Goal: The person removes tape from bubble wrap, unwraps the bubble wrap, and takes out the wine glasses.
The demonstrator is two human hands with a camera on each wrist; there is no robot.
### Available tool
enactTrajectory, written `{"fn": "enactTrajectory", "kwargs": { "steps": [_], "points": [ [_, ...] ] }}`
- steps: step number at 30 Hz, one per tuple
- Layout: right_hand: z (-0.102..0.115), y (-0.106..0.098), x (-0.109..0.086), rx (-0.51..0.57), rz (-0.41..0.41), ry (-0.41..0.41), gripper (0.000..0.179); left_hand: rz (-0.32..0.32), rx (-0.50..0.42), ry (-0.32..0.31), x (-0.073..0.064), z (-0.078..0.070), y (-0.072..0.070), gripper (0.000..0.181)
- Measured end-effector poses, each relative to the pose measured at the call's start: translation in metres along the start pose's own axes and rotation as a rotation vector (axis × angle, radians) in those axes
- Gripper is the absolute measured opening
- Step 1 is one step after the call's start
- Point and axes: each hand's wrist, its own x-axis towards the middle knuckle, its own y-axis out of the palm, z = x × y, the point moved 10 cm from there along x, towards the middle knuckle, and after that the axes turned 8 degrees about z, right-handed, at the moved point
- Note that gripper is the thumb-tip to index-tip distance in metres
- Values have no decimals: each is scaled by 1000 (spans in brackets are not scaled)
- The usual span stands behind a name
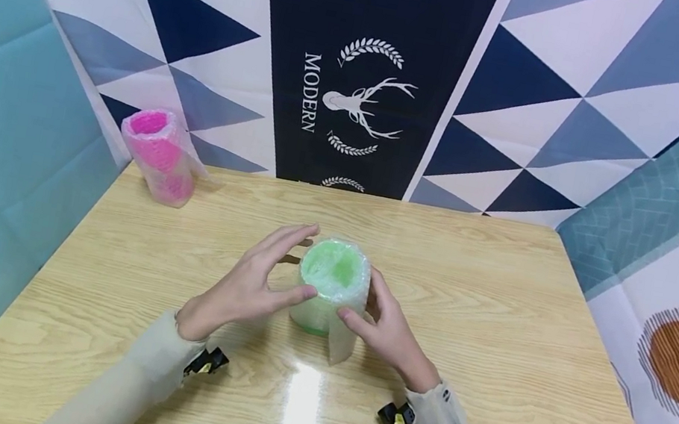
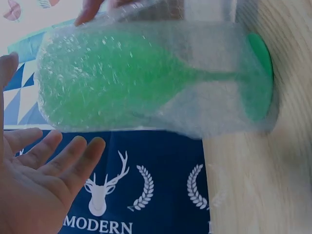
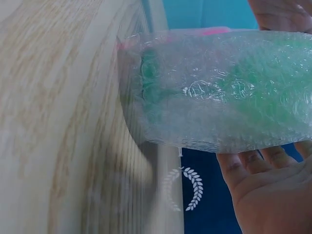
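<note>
A green goblet (image 2: 112, 78) wrapped in bubble wrap (image 3: 195, 112) stands upright on the table, its stem and round foot showing through the clear wrap. A loose flap hangs down its front right side. To its left is my left hand (image 1: 244, 286), fingers spread and the thumb near the rim. In the left wrist view those fingers are apart from the wrap. My right hand (image 1: 390, 327) holds the right side of the wrapped goblet, thumb at the flap and fingers behind; the fingertips are hidden by the wrap.
A pink wrapped item (image 1: 160, 154) stands at the back left corner of the wooden table (image 1: 469, 288). Patterned cloth (image 1: 370, 35) hangs behind the table's far edge, with more cloth on both sides.
</note>
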Motion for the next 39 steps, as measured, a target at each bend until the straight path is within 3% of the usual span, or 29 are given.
{"fn": "enactTrajectory", "kwargs": {
  "steps": [5, 14, 19, 30, 39],
  "points": [
    [0, 0, -2, -14, 6, -15, 74, -49, 13, 128, -1, -13, -2, 68],
    [0, -1, -2, -29, 9, -23, 74, -145, 163, 373, -6, -36, -7, 38],
    [2, -1, -2, -24, 10, -27, 74, -150, 204, 451, -9, -44, -5, 29],
    [2, 1, -2, -18, 16, -26, 74, -120, 266, 518, -15, -51, 2, 20],
    [2, 1, -2, -34, 22, -25, 74, -64, 283, 456, -12, -51, 3, 18]
  ]
}}
